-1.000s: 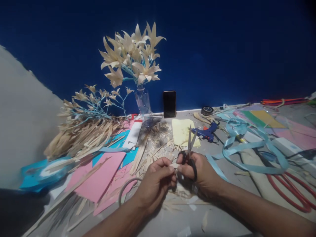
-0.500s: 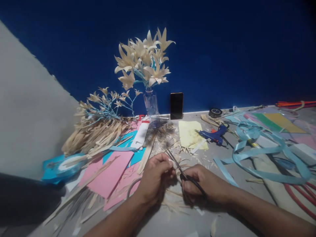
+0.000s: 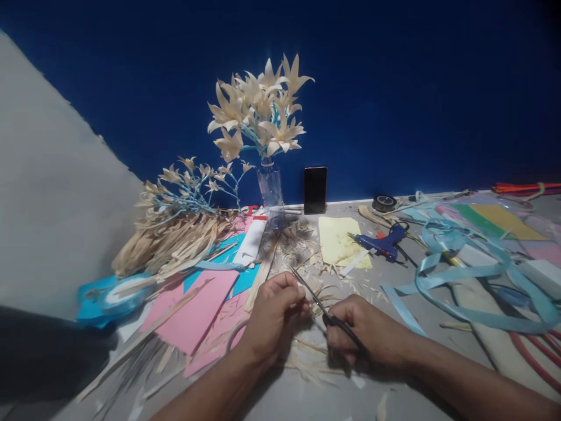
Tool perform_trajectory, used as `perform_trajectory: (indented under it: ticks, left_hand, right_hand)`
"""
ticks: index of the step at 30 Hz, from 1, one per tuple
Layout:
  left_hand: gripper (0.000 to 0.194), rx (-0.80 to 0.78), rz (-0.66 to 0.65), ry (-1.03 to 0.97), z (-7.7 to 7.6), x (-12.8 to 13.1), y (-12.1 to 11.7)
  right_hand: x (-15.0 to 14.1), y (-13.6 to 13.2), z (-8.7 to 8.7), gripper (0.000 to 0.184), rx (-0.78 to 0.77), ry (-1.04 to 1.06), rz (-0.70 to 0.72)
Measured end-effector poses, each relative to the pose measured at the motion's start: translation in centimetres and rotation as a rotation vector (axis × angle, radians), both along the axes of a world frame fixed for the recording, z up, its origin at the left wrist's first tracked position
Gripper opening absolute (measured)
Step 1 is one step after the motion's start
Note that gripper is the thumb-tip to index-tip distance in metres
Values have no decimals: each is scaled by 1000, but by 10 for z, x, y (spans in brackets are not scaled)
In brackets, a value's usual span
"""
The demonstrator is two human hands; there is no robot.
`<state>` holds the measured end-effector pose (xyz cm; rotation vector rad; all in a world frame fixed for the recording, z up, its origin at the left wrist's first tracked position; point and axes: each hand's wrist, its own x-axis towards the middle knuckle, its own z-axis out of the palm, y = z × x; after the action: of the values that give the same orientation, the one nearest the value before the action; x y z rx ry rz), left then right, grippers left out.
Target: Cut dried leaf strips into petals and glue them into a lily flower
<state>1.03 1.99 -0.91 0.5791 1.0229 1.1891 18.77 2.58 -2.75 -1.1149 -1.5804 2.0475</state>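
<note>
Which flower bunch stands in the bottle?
The larger-flowered bunch, near the phone; the smaller-flowered bunch spreads to its left, over dried strips.

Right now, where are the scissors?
In the head view, the scissors are below the middle, just right of centre, held in the right hand, with their blades slanting up beside the fingers of the left hand.

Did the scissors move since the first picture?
Yes, the scissors swung left: their tips were in front of the yellow paper, now they're left of it.
</note>
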Motion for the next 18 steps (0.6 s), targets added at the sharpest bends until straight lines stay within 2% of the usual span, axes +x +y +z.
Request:
perform_trajectory:
  ticks: [4,7,10,12,14,18]
  left_hand:
    - [18,-14,-13,-19,1,-1,0]
    - [19,-48,-48,-51,-3,1,-2]
    - [20,-87,-91,-90,-9,6,-5]
    - [22,-91,-113,-104,-12,9,-7]
    - [21,-92,-145,-104,-14,10,-7]
    - [17,-68,-222,-20,-13,7,-5]
  right_hand:
    - [-3,1,-6,29,-49,-15,-44]
    - [-7,2,-7,25,-51,109,-239]
    - [-9,2,-2,36,-18,202,-453]
    - [-8,3,3,41,7,203,-523]
    - [-6,4,5,41,24,191,-538]
    - [0,5,1,35,-1,168,-432]
